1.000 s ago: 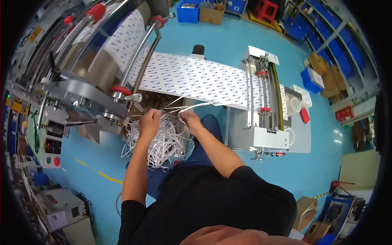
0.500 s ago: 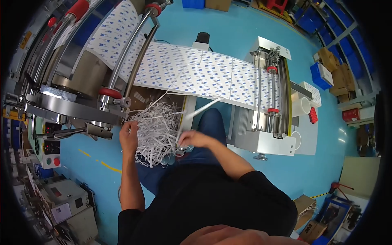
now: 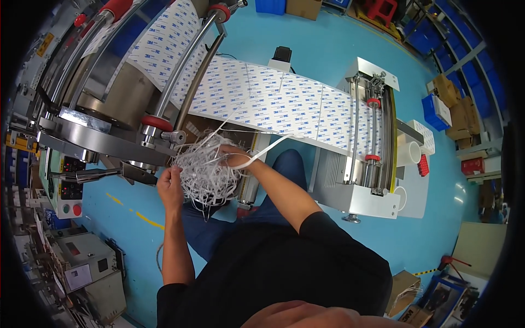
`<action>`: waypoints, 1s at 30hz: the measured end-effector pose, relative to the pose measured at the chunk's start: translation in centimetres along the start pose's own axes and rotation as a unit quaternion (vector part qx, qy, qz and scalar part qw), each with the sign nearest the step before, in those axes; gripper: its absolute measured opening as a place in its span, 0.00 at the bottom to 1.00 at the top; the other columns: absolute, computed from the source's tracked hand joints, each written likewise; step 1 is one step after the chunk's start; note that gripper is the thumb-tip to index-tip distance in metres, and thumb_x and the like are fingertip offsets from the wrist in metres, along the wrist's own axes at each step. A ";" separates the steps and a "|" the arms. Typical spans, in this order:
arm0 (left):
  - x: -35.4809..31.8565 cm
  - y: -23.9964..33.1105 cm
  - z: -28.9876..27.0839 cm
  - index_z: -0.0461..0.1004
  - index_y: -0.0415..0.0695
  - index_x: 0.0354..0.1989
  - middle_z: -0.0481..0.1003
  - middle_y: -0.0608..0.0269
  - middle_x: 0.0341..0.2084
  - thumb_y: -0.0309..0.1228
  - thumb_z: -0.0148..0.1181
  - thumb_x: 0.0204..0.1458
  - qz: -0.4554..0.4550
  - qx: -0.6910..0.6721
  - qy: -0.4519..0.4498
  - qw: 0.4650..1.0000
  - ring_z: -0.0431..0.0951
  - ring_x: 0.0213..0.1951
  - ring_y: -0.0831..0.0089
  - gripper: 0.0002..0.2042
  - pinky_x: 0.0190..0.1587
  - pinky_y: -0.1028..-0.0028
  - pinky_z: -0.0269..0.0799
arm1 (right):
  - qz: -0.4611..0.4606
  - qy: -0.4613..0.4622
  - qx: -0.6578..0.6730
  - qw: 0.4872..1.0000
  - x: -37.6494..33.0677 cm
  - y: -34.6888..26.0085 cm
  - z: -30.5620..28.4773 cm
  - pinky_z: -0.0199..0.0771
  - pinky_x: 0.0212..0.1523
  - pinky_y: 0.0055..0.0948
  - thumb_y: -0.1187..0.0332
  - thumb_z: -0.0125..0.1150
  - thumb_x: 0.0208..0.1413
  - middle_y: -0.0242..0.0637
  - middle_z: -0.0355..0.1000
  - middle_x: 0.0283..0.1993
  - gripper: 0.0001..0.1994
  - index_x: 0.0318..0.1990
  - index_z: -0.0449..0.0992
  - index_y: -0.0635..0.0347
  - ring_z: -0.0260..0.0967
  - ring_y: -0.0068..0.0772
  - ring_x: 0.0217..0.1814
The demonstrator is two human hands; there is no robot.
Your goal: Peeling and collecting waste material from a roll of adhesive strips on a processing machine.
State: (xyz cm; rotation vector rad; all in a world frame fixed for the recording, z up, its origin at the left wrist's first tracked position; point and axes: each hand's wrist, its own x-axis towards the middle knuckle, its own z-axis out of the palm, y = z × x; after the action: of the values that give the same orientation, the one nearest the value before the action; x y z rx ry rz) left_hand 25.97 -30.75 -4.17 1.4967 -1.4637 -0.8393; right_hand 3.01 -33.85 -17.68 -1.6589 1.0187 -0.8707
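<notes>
On the near side of the printed white sheet (image 3: pixel 262 101), a tangle of white strips (image 3: pixel 208 180) lay between the left hand (image 3: pixel 170 188) and the right hand (image 3: pixel 236 158). The right reached into it, fingers partly buried; what they pinched could not be told. Nearby, a loose strip (image 3: pixel 269 148) slanted up rightward to the sheet's edge. The left's fingers curled together beside the tangle, any grip unclear.
</notes>
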 end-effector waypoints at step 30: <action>0.2 -13.6 -8.6 0.70 0.44 0.30 0.66 0.72 0.21 0.32 0.53 0.55 -0.211 -0.316 -0.033 0.924 0.63 0.26 0.83 0.06 0.33 0.82 0.60 | 0.323 0.353 0.350 0.805 -16.8 5.2 -4.9 0.71 0.40 0.28 0.71 0.52 0.54 0.38 0.71 0.40 0.11 0.46 0.69 0.59 0.69 0.29 0.38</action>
State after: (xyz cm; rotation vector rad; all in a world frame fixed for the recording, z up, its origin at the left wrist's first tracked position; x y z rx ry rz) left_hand 39.46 -30.69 -12.98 1.2876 -0.7843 -1.4700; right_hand -9.11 -21.21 -22.66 -0.2742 1.3992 -1.2042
